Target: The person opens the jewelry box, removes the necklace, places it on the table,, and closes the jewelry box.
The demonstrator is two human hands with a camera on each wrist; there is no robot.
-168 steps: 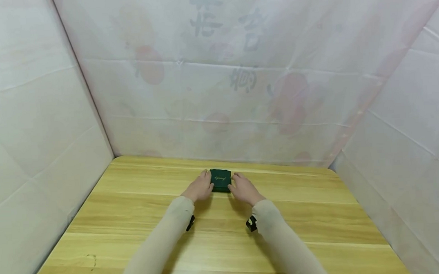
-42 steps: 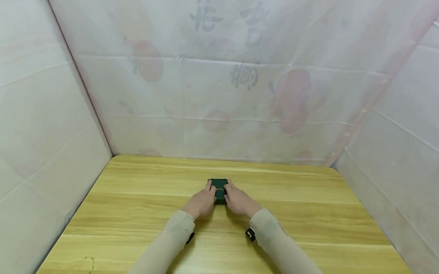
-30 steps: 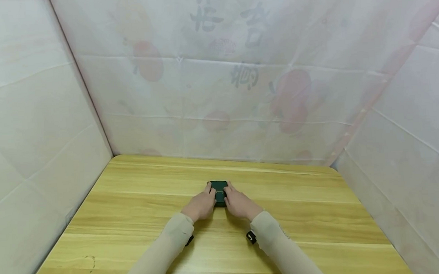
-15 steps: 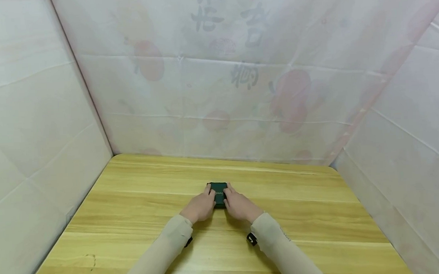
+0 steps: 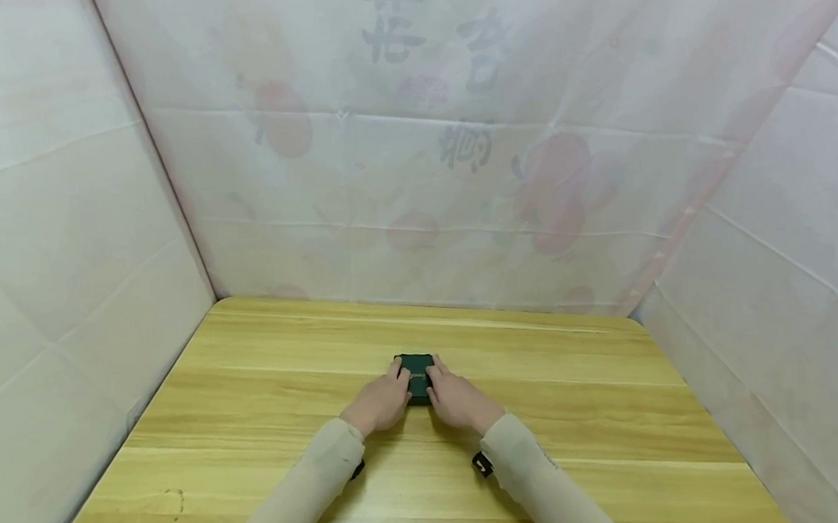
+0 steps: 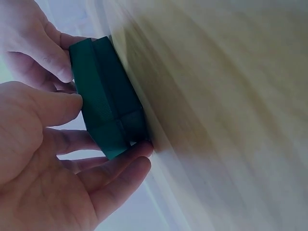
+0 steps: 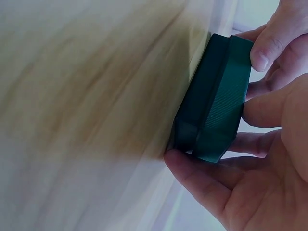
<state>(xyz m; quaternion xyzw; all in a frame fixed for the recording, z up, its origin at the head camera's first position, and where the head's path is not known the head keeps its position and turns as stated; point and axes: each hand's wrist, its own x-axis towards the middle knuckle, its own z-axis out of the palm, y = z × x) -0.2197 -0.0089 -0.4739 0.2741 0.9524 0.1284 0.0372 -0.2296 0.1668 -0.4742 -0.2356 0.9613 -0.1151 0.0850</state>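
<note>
Box (image 5: 418, 372) sits on the surface (image 5: 256, 393), midway between its left and right edges, nearer the far edge. My left hand (image 5: 379, 402) on its left side, my right hand (image 5: 459, 400) on its right, both touching it.

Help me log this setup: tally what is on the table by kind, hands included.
Green box: 1
Hands: 2, left hand and right hand, both gripping the box
Wooden table: 1
Total: 4
</note>
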